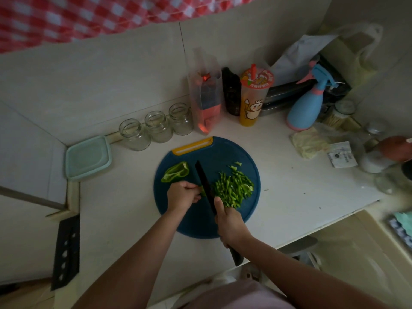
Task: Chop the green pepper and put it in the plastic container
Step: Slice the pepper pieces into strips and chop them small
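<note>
On board (223, 152), pepper half (175, 172) crosswise (slightly tilted)

**Greens on Blue**

We see bright green pepper (234, 190) on a dark blue board (200, 224) with a yellow handle (192, 145), a black knife (204, 181), a pale teal container (88, 157), a red-and-white checked cloth (89, 16), a blue-and-pink spray bottle (305, 108) and a white bench (289, 186).

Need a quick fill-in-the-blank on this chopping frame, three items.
1. The right hand grips a black ____.
2. The chopped pepper lies on a round blue ____.
3. ____ glass jars stand in a row by the wall.
Missing words: knife; cutting board; three.
</note>
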